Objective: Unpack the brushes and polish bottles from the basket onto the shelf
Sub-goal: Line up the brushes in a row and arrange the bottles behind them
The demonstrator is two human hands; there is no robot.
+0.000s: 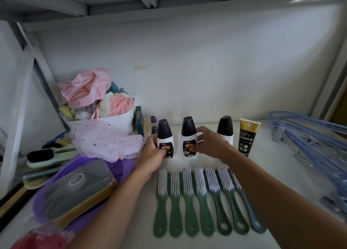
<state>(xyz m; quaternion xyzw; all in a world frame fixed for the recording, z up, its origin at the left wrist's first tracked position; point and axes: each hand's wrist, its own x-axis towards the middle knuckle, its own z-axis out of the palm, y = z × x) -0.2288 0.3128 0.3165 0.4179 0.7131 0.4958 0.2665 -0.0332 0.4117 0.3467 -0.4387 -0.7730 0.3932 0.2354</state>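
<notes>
My left hand (154, 152) grips the left bottle (164, 136) and my right hand (210, 143) the middle bottle (188, 134), both upright on the shelf (272, 151) behind the brushes (187, 192), so a sideways nudge could, I judge, tip these narrow bottles into the third bottle (225, 128).

L hand (153, 154) grips left polish bottle (165, 136), R hand (211, 145) grips mid bottle (188, 134); 7 brushes (200, 198) in row nearer.
</notes>
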